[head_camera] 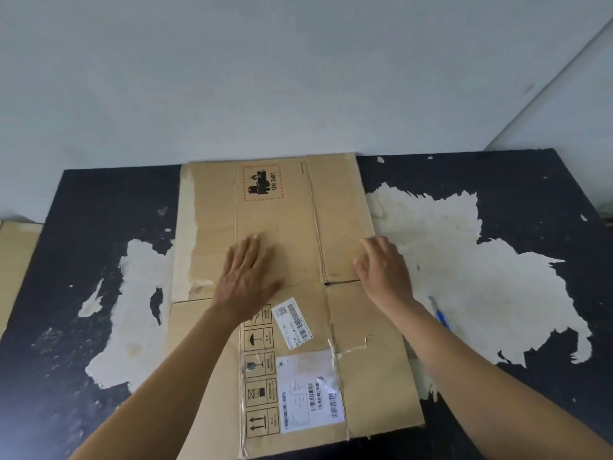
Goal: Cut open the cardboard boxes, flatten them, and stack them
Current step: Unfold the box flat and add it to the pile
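A flattened brown cardboard box (292, 227) lies on the black table (99, 210), running from the wall to the near edge. It carries a UN 3481 mark at the far end and white shipping labels near me. My left hand (247, 280) lies palm down with straight fingers on the middle panel. My right hand (381, 270) rests on the box's right flap near its edge, fingers slightly bent and holding nothing. A blue-handled cutter (441, 315) lies on the table just right of my right forearm.
The table's black coating is peeled off in big pale patches (464, 254) on both sides of the box. Another piece of cardboard (16, 257) shows beyond the table's left edge. A grey wall rises right behind the table.
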